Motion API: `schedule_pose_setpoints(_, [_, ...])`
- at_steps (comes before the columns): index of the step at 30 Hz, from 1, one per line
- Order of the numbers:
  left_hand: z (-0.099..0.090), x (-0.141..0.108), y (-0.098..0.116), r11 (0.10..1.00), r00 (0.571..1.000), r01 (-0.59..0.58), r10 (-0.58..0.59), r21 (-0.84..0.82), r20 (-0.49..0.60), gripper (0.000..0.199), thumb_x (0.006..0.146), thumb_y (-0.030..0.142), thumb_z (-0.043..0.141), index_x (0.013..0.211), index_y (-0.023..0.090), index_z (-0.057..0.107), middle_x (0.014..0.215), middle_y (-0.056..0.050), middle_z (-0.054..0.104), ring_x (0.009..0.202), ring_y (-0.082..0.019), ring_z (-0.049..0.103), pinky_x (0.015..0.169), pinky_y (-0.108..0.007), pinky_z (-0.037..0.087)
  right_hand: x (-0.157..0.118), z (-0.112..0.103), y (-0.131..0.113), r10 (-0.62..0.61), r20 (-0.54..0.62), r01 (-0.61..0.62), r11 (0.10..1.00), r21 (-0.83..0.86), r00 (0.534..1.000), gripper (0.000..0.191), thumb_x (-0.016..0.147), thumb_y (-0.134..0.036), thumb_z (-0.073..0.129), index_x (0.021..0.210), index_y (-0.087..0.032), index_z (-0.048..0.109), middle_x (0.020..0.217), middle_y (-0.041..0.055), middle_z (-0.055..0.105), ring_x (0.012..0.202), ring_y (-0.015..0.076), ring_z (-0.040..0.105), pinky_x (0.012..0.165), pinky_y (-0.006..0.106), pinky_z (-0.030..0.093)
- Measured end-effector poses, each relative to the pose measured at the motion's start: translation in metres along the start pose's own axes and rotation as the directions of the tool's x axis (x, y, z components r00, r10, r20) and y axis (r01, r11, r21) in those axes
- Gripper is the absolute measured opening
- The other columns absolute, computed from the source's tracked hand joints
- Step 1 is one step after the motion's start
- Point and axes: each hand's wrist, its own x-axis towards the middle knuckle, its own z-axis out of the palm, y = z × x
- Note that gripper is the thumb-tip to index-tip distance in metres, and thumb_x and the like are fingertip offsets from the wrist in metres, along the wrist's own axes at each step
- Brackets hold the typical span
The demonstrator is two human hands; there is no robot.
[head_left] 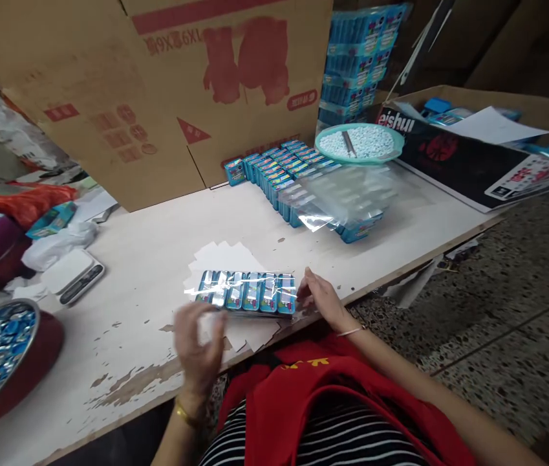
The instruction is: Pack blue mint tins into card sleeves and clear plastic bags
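A clear-wrapped row of several small blue packs [247, 292] lies near the table's front edge, on top of fanned white paper sheets [228, 257]. My left hand [200, 340], slightly blurred, is at the row's lower left corner, with thumb and fingers apart and nothing seen between them. At the right end of the row is my right hand [321, 296], its fingertips beside the last pack. Its fingers are curved and loosely apart, holding nothing visible. Light glares off the wrapping over the packs.
Behind stand a large cardboard box [158, 97], rows of blue packs [274, 169] partly under clear plastic bags [346, 194], and a teal tray of white pellets [361, 142]. A black box [468, 155] is right. Left are a white scale [73, 275] and a red bowl [44, 349].
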Motion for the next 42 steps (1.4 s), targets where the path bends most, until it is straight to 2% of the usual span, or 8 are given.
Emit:
schedule_pose_setpoints(2, [-0.011,0.013,-0.025,0.959,0.954,0.281,-0.283,-0.033,-0.103,0.038,0.082,0.042,0.058,0.112,0.02,0.057,0.115,-0.01,0.059,0.108,-0.025,0.052,0.092,-0.04,0.04,-0.014,0.007,-0.008,-0.08,-0.011,0.079,0.994,-0.079,0.997,0.049,0.082,-0.067,0.039,0.067,-0.021,0.046,0.069,-0.0007,0.053,0.065,0.0149,0.053,0.06,0.027,0.046])
schedule_pose_setpoints(4, [-0.012,0.019,-0.049,0.833,0.848,0.529,-0.523,-0.163,0.08,0.048,0.083,0.055,0.049,0.11,0.017,0.061,0.112,-0.012,0.062,0.106,-0.026,0.055,0.092,-0.04,0.041,-0.022,0.015,-0.015,-0.189,-0.064,0.177,0.972,-0.157,0.98,0.046,0.081,-0.063,0.047,0.063,-0.021,0.044,0.075,0.0009,0.051,0.074,0.0159,0.051,0.073,0.029,0.045])
schedule_pose_setpoints(7, [-0.006,0.016,-0.07,0.649,0.721,0.692,-0.617,-0.315,0.315,0.058,0.079,0.065,0.045,0.093,0.014,0.07,0.09,-0.01,0.069,0.093,-0.025,0.061,0.089,-0.038,0.044,-0.026,0.021,-0.02,-0.225,-0.1,0.212,0.969,-0.125,0.969,0.042,0.083,-0.058,0.047,0.064,-0.021,0.044,0.079,0.0017,0.05,0.078,0.0162,0.049,0.078,0.029,0.043])
schedule_pose_setpoints(12, [-0.004,0.004,-0.073,0.603,0.741,0.671,-0.56,-0.43,0.371,0.043,0.074,0.052,0.06,0.09,0.014,0.073,0.089,-0.008,0.071,0.091,-0.023,0.062,0.085,-0.033,0.046,-0.019,0.017,-0.026,-0.083,-0.024,0.085,0.991,0.1,0.996,0.04,0.081,-0.057,0.052,0.065,-0.022,0.04,0.064,-0.0039,0.041,0.061,0.0123,0.041,0.058,0.023,0.04])
schedule_pose_setpoints(22, [-0.004,0.003,-0.067,0.569,0.736,0.676,-0.547,-0.468,0.398,0.035,0.07,0.04,0.068,0.095,0.017,0.073,0.1,-0.007,0.071,0.1,-0.025,0.061,0.091,-0.034,0.044,-0.005,0.007,-0.043,0.096,-0.024,-0.081,0.928,0.363,0.995,0.044,0.063,-0.054,0.072,0.061,-0.02,0.045,0.071,-0.0027,0.052,0.069,0.0122,0.049,0.061,0.023,0.046])
schedule_pose_setpoints(29, [0.0,0.011,-0.061,0.584,0.735,0.678,-0.536,-0.446,0.415,0.034,0.067,0.04,0.07,0.092,0.017,0.074,0.096,-0.006,0.072,0.097,-0.025,0.062,0.086,-0.033,0.047,0.004,0.001,-0.041,0.139,-0.017,-0.121,0.909,0.398,0.99,0.045,0.061,-0.053,0.075,0.062,-0.019,0.045,0.075,-0.0025,0.056,0.073,0.0119,0.052,0.062,0.022,0.047])
schedule_pose_setpoints(37, [0.002,0.015,-0.072,0.56,0.689,0.724,-0.59,-0.403,0.42,0.048,0.067,0.047,0.07,0.101,0.012,0.071,0.1,-0.011,0.071,0.106,-0.029,0.058,0.099,-0.041,0.04,0.01,-0.003,-0.038,0.139,0.014,-0.133,0.907,0.399,0.99,0.046,0.059,-0.055,0.075,0.062,-0.019,0.045,0.073,-0.0031,0.055,0.076,0.0134,0.054,0.067,0.026,0.047])
schedule_pose_setpoints(42, [0.002,0.018,-0.07,0.568,0.706,0.707,-0.545,-0.42,0.452,0.045,0.067,0.045,0.071,0.099,0.013,0.071,0.1,-0.009,0.071,0.106,-0.027,0.058,0.099,-0.039,0.039,0.01,-0.004,-0.044,0.137,0.008,-0.128,0.9,0.416,0.99,0.047,0.06,-0.055,0.074,0.061,-0.02,0.044,0.07,-0.0039,0.055,0.071,0.0117,0.051,0.065,0.024,0.046])
